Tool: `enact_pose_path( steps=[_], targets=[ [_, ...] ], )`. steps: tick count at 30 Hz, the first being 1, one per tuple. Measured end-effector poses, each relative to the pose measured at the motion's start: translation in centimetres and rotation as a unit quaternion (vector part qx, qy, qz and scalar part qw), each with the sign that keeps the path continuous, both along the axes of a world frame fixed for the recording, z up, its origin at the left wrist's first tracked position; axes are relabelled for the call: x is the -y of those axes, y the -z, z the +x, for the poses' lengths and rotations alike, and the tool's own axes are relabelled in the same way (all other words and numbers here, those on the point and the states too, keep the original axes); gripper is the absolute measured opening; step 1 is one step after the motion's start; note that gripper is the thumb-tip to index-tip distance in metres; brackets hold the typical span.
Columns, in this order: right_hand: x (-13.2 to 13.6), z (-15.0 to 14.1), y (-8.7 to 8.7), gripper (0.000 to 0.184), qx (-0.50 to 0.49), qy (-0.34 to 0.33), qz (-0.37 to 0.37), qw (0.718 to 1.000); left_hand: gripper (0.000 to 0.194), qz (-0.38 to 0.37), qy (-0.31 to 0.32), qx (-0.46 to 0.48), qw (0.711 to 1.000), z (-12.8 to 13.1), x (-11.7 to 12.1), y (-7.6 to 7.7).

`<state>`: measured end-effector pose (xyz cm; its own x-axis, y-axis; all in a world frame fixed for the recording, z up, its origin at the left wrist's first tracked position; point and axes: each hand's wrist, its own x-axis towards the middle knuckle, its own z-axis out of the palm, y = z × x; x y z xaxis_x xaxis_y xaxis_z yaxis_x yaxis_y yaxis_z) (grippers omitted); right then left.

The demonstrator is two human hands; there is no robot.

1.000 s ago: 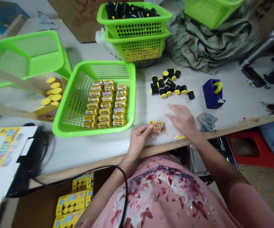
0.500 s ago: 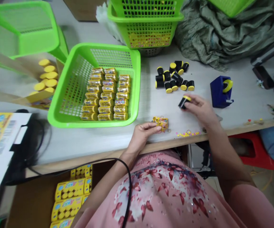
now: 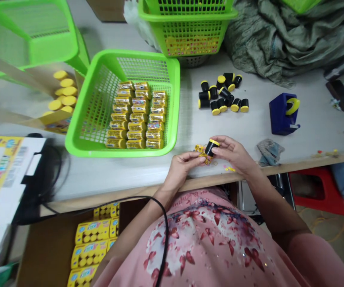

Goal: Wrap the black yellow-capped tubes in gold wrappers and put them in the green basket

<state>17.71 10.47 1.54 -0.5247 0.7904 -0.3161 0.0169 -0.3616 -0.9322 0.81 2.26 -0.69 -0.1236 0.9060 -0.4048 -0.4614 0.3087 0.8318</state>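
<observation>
Pinching the yellow wrapper (image 3: pixel 203 153) are the left hand's (image 3: pixel 186 164) fingers; the right hand's (image 3: pixel 230 153) fingers grip a black tub (image 3: pixel 211 148) against it, near the green basket (image 3: pixel 176 115).

stacked baskets (image 3: pixel 190 34) were cropped by the top edge, red stool (image 3: pixel 324 191) was partly hidden under the table edge (image 3: pixel 297 163), print on the yellow boxes (image 3: pixel 91 231) was too small to read
</observation>
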Motion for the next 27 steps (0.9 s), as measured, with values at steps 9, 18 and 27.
enact_pose_path(
  steps=[9, 18, 27],
  targets=[
    [1.1, -1.3, 0.7, 0.043, 0.017, 0.025, 0.085, 0.996, 0.027, 0.006, -0.029, -0.003, 1.0, 0.0, -0.2, 0.1],
    [2.7, -1.0, 1.3, 0.032, 0.107, -0.012, 0.389, 0.915, 0.032, -0.004, -0.036, 0.094, 0.995, -0.1, -0.4, -0.3],
    [1.9, -0.5, 0.7, 0.029, 0.005, -0.05, 0.238, 0.97, 0.038, 0.001, 0.096, 0.157, 0.983, -0.9, -0.2, -1.0]
  ],
)
